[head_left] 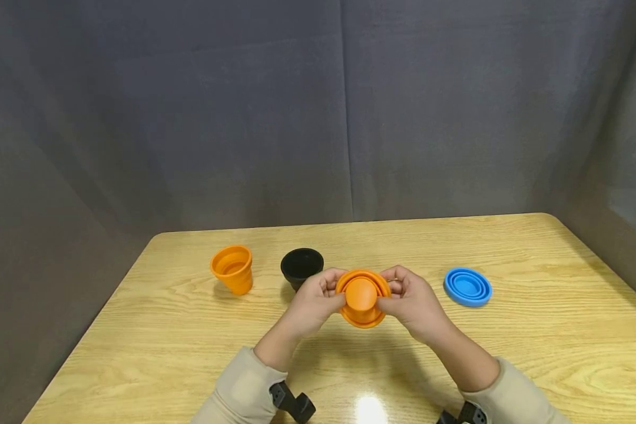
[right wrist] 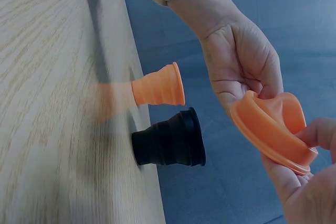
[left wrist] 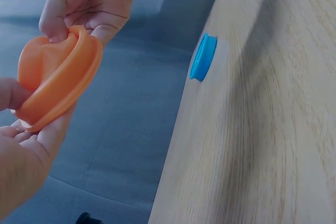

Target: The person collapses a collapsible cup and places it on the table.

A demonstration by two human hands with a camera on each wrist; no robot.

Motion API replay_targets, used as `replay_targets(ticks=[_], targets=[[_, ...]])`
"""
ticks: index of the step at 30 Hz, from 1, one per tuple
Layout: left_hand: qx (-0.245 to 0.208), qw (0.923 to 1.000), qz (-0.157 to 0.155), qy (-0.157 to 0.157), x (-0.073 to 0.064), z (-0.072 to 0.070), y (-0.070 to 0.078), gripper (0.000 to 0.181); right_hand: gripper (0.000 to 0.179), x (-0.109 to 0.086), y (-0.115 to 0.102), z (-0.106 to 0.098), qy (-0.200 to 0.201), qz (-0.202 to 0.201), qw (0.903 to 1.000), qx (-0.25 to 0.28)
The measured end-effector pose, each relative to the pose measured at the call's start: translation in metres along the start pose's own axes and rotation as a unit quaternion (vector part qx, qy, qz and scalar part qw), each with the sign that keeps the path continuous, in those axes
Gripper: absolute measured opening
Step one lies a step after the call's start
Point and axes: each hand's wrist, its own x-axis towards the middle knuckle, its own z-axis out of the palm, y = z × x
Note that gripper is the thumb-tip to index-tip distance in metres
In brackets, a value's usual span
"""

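Observation:
Above the table, both hands hold an orange collapsible cup (head_left: pixel 361 294), its round base facing the head camera and its walls partly folded into the rim. My left hand (head_left: pixel 311 303) pinches its left side, thumb on the base side and fingers behind the rim. On the opposite side my right hand (head_left: pixel 416 307) grips it the same way. Both wrist views show the wall of this cup (left wrist: pixel 60 80) dented inward under the thumbs. Behind the left hand stands a black collapsible cup (right wrist: pixel 170 137), extended, its lower part partly hidden in the head view.
A second orange collapsible cup (head_left: pixel 232 268) stands extended at the left of the wooden table (head_left: pixel 164 335). To the right lies a blue collapsible cup (head_left: pixel 468 287), folded flat. Grey cloth (head_left: pixel 244 129) hangs behind the table and along its sides.

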Motion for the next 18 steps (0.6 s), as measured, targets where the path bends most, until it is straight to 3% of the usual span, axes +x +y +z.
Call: replay_targets(ticks=[18], targets=[[-0.018, 0.9997, -0.015, 0.011, -0.0007, 0.0031, -0.0028, 0.029, 0.031, -0.0027, -0.0006, 0.0046, 0.035, 0.024, 0.9983, -0.040]])
